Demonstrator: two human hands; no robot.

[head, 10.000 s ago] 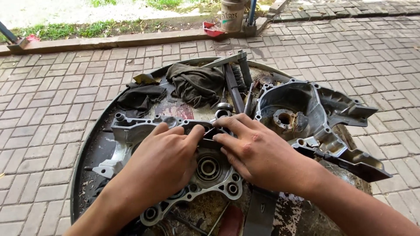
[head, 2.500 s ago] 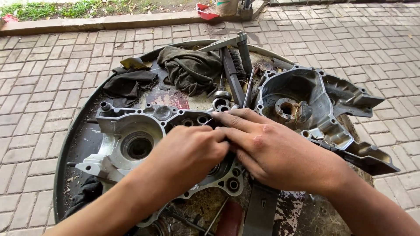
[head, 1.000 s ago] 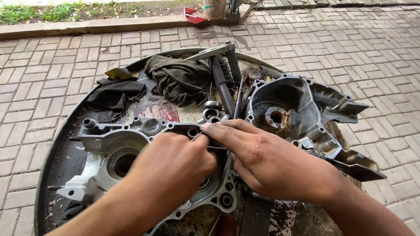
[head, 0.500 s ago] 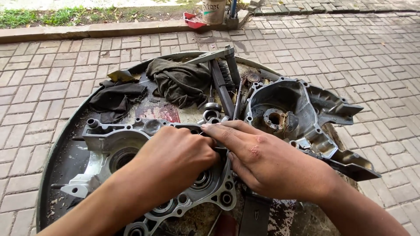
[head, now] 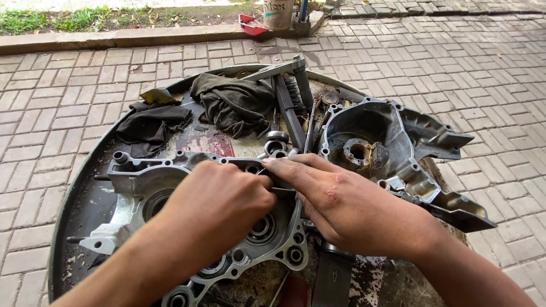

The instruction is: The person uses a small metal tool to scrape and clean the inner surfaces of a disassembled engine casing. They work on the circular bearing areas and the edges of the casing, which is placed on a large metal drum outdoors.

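The engine case half (head: 170,199), an unpainted cast aluminium piece, lies flat with its inner side up on the left-centre of a round metal tray (head: 74,210), which itself rests on brick paving (head: 68,74). I judge the flat lay gives open access to the bearing seats (head: 263,227) and bolt bosses along its lower edge.

My left hand (head: 219,207) rests on top of the case near its upper rim, fingers curled under into a loose fist; I cannot tell from this view what, if anything, they pinch. My right hand (head: 352,210) lies beside it, touching it at the fingertips, fingers extended and pressed together over the same spot on the rim. Whatever sits between the two hands is hidden. I judge both hands bear on one point to work a small fitting there.

Just right of the hands sits a second case half (head: 387,148), cavity up, tilted against the tray edge. Behind the work lie a dark grey rag (head: 233,105) and a black cloth (head: 151,125), with a long steel tool (head: 287,108) and a wire brush (head: 294,91) between rag and second case, all within reach. A bucket (head: 278,12) stands well apart by the kerb
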